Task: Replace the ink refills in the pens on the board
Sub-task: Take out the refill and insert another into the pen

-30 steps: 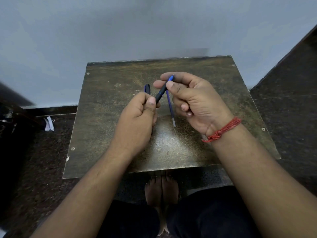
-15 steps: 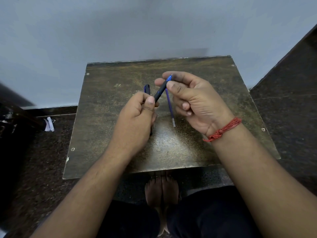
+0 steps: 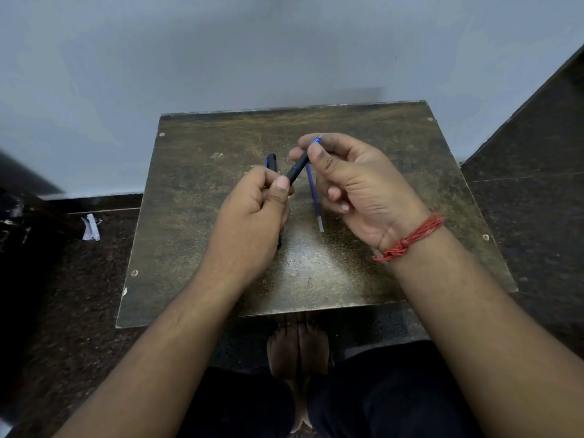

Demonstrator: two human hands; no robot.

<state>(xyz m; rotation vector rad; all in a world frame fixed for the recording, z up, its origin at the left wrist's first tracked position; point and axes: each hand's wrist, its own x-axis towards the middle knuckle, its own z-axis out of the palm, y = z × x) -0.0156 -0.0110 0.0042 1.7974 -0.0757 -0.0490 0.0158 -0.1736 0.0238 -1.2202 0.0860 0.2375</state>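
Note:
A dark pen barrel (image 3: 297, 168) with a blue tip is held slantwise above the worn brown board (image 3: 189, 222). My left hand (image 3: 252, 216) grips its lower end between thumb and fingers. My right hand (image 3: 357, 184) pinches its upper tip end. A blue ink refill (image 3: 314, 197) lies on the board just below the barrel, partly hidden by my right hand. A second dark pen (image 3: 271, 161) lies on the board behind my left hand; only its top and a bit near my palm show.
The board sits low over a dark speckled floor, against a pale wall. A white scrap (image 3: 91, 228) lies on the floor to the left. My bare feet (image 3: 298, 346) show under the board's near edge.
Both hands keep their hold on the barrel and have shifted only slightly. The refill and second pen have not moved.

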